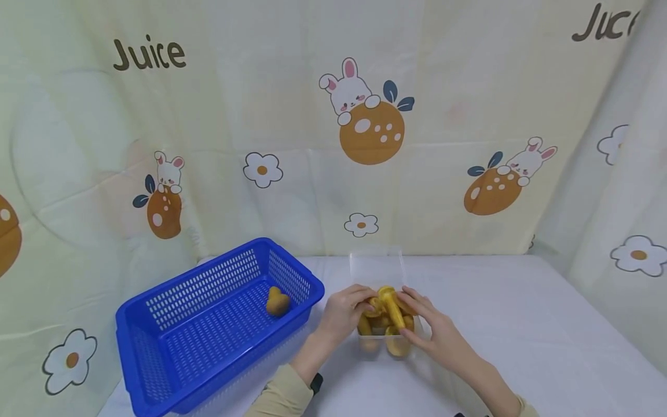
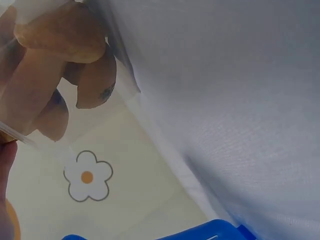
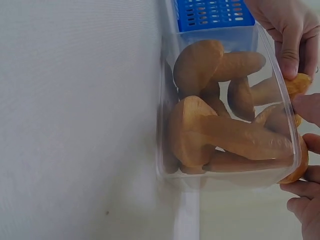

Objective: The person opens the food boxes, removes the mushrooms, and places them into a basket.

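Observation:
A clear plastic box (image 3: 175,167) stands before me, heaped with yellow-brown mushrooms (image 3: 192,135) that show thick stems and rounded caps. One yellow mushroom (image 1: 391,307) lies on top, its stem slanting toward me. From the left, my left hand (image 1: 341,313) pinches a mushroom (image 1: 374,307) at the box's left side with thumb and fingers. My right hand (image 1: 438,330) grips at the right of the heap, thumb near the top mushroom's stem end and fingers around the far caps. In the left wrist view, mushrooms (image 2: 65,35) show through the box wall.
A blue plastic basket (image 1: 208,376) stands to the left, holding a single mushroom (image 1: 278,302) at its right end. The box's clear lid (image 1: 376,266) stands raised behind it. A printed curtain (image 1: 292,116) hangs behind the white table (image 1: 521,324).

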`<state>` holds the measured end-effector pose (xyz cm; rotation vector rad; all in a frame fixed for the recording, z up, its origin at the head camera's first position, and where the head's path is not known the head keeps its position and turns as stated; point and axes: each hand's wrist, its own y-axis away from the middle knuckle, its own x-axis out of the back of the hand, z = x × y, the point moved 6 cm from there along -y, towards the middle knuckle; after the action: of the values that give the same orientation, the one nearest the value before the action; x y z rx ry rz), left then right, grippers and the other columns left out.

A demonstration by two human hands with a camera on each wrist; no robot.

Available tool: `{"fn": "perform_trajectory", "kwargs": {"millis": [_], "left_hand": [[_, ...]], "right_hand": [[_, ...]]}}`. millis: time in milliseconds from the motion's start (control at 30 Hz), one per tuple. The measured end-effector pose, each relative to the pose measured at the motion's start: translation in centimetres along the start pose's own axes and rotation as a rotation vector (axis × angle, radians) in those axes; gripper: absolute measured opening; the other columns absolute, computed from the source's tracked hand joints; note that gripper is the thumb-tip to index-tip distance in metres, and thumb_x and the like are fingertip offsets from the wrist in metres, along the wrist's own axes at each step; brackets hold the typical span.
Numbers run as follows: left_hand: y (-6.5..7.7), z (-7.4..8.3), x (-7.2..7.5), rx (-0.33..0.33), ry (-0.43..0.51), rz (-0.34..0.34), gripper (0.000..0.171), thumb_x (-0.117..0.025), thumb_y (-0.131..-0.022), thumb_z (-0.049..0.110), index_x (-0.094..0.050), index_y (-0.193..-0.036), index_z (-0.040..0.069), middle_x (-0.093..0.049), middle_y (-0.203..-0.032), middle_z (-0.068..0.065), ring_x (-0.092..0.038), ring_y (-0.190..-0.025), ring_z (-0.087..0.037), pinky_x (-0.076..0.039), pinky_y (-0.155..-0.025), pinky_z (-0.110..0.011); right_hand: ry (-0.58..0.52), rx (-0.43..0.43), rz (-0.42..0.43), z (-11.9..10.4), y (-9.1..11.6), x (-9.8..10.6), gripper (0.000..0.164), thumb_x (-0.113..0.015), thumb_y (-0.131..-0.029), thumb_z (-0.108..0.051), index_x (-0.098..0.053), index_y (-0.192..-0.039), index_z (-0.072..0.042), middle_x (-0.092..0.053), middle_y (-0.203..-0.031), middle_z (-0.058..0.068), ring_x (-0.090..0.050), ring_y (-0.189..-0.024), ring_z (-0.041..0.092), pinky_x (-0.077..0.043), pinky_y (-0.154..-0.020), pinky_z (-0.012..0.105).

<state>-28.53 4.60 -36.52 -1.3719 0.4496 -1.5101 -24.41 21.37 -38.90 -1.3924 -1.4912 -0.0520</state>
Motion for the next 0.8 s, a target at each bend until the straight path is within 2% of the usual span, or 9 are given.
{"fn": "perform_trajectory", "kwargs": {"millis": [200, 333, 467, 633, 800], "left_hand": [[-0.3, -0.5, 0.6, 0.077, 0.082, 0.073, 0.018, -0.069, -0.072, 0.005, -0.068, -0.089, 0.002, -0.066, -0.087, -0.004, -0.062, -0.081, -0.010, -0.047, -0.072, -0.010], [-0.8, -0.3, 1.6, 0.080, 0.143, 0.146, 0.019, -0.071, -0.070, 0.002, -0.068, -0.089, -0.001, -0.066, -0.086, -0.006, -0.062, -0.077, -0.012, -0.049, -0.070, -0.013], [-1.3, -0.1, 2.7, 0.084, 0.158, 0.195, 0.020, -0.070, -0.070, 0.001, -0.068, -0.089, 0.001, -0.066, -0.087, -0.006, -0.063, -0.078, -0.012, -0.050, -0.070, -0.015], [-1.7, 0.1, 3.3, 0.114, 0.154, 0.183, 0.020, -0.070, -0.072, 0.003, -0.068, -0.092, 0.004, -0.066, -0.089, -0.003, -0.062, -0.080, -0.008, -0.049, -0.071, -0.014], [-1.6, 0.2, 3.7, 0.082, 0.155, 0.216, 0.021, -0.070, -0.071, 0.002, -0.068, -0.091, 0.003, -0.066, -0.088, -0.005, -0.062, -0.078, -0.011, -0.050, -0.070, -0.015]], "right_hand": [[0.007, -0.044, -0.002, 0.0, 0.1, 0.4, 0.065, -0.072, -0.075, -0.016, -0.042, -0.132, -0.011, -0.035, -0.139, 0.007, -0.034, -0.123, 0.034, -0.029, -0.097, 0.053], [0.014, -0.067, -0.004, 0.2, 0.2, 0.5, 0.069, -0.074, -0.073, -0.014, -0.041, -0.133, -0.011, -0.034, -0.140, 0.007, -0.033, -0.124, 0.035, -0.031, -0.094, 0.055], [0.020, -0.058, -0.008, 0.2, 0.1, 0.3, 0.069, -0.074, -0.072, -0.013, -0.041, -0.133, -0.012, -0.034, -0.140, 0.006, -0.034, -0.124, 0.034, -0.028, -0.098, 0.053], [0.031, -0.021, 0.002, 0.0, -0.2, 0.0, 0.065, -0.073, -0.073, -0.014, -0.043, -0.131, -0.009, -0.035, -0.139, 0.007, -0.036, -0.123, 0.032, -0.022, -0.101, 0.046], [0.015, 0.015, 0.003, -0.3, -0.2, -0.2, 0.064, -0.072, -0.074, -0.011, -0.044, -0.130, -0.009, -0.036, -0.138, 0.011, -0.037, -0.122, 0.034, -0.015, -0.107, 0.031]]}}
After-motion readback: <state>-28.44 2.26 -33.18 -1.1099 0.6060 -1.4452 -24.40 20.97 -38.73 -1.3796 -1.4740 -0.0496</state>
